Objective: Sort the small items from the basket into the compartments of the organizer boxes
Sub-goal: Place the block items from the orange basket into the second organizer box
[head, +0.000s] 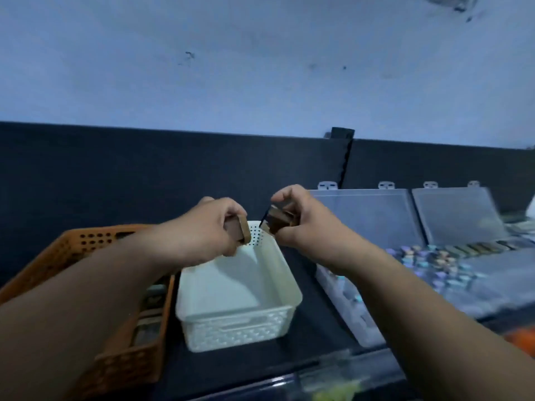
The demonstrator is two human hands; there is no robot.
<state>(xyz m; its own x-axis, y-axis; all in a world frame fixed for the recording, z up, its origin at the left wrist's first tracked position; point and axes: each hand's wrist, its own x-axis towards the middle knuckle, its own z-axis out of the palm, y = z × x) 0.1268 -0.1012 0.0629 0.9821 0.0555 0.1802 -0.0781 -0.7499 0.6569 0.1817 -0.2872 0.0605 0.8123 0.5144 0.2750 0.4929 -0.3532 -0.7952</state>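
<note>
My left hand [207,227] grips a flat brown lid [242,231] above the far end of a white basket [285,273]. My right hand [301,224] holds a small brown box [279,219], tilted, with something thin and dark sticking out at its left edge. Both hands hover close together over the white basket, which looks empty inside. An orange basket [86,247] at the left holds several dark small items, partly hidden by my left forearm. Clear organizer boxes [434,264] stand open at the right, their compartments filled with small coloured pieces.
The raised lids of the organizers [367,215] lean back against the dark wall panel. The dark table surface [318,322] runs between the white basket and the organizers. A glossy edge with something yellow-green [335,396] lies at the bottom.
</note>
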